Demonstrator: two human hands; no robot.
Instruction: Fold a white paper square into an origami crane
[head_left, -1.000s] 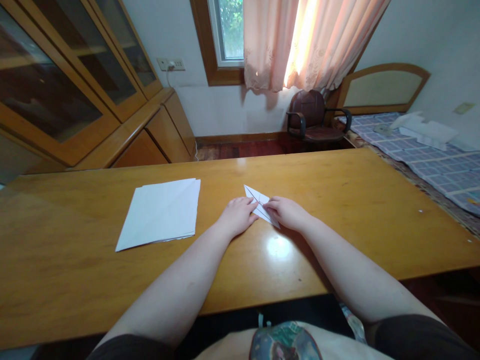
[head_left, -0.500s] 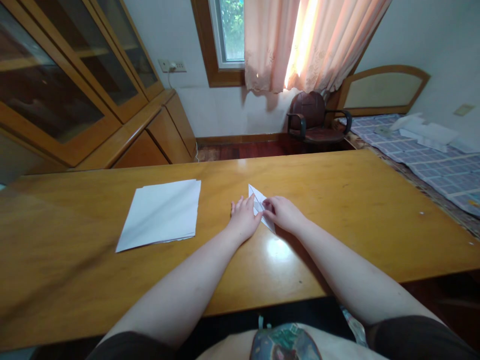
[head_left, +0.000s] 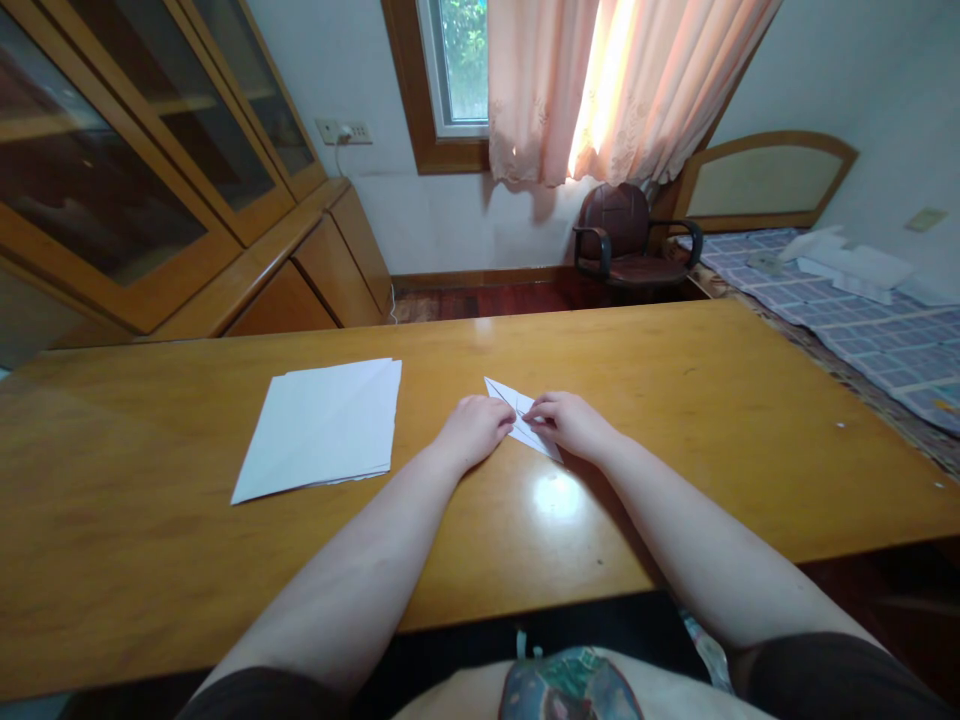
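Folded white paper (head_left: 529, 434) on the table (head_left: 675, 390), about mid-length, between near and far edges; fingers hide part of its middle. Right hand (head_left: 571, 425) pinches it; left hand (head_left: 474, 430) rests curled fingertips on it, undersides hidden, can't tell if gripping. Paper stack (head_left: 322, 425) toward the left end, sheet count unreadable. Past far edge: armchair (head_left: 615, 220), base hidden.

1. Centre: the left hand (head_left: 472, 432) and right hand (head_left: 574, 424) partly cover the folded paper (head_left: 532, 438).
2. Upper left: cabinet (head_left: 225, 228) cut off, its inside too dim to make out.
3. Right: white speck (head_left: 841, 425) on the table (head_left: 697, 400), too small to identify.
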